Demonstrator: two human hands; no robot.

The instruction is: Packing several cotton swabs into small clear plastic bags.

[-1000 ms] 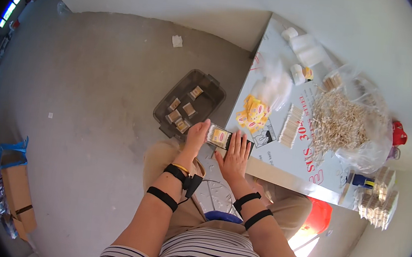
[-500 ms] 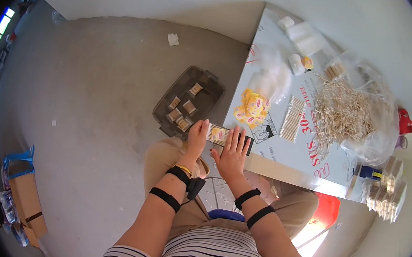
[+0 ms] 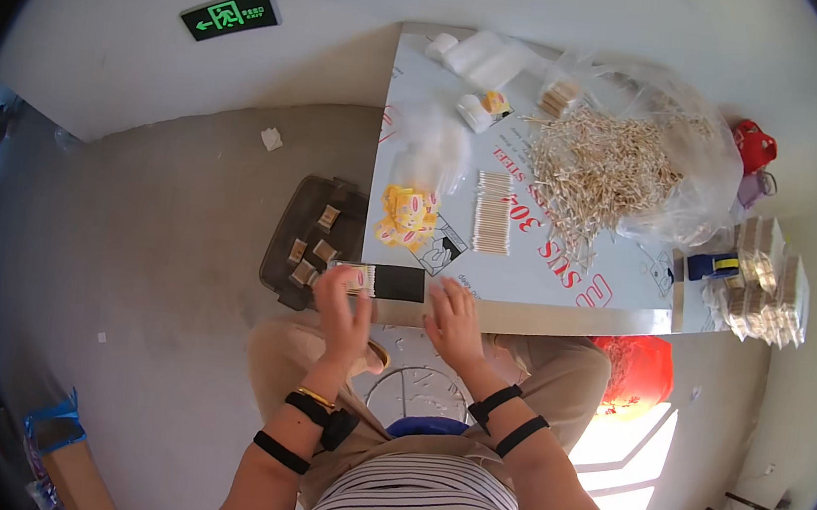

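The left hand [image 3: 344, 303] and right hand [image 3: 451, 321] pinch the small box [image 3: 381, 280] at the table [image 3: 522, 312] edge; each grip should stay level so its 2 ends line up.

Loose wooden sticks [image 3: 602, 166] are heaped on plastic mid-table [image 3: 546, 270]; yellow packets [image 3: 407, 213] lie left of them, a dark tray [image 3: 310, 242] on the floor further left.
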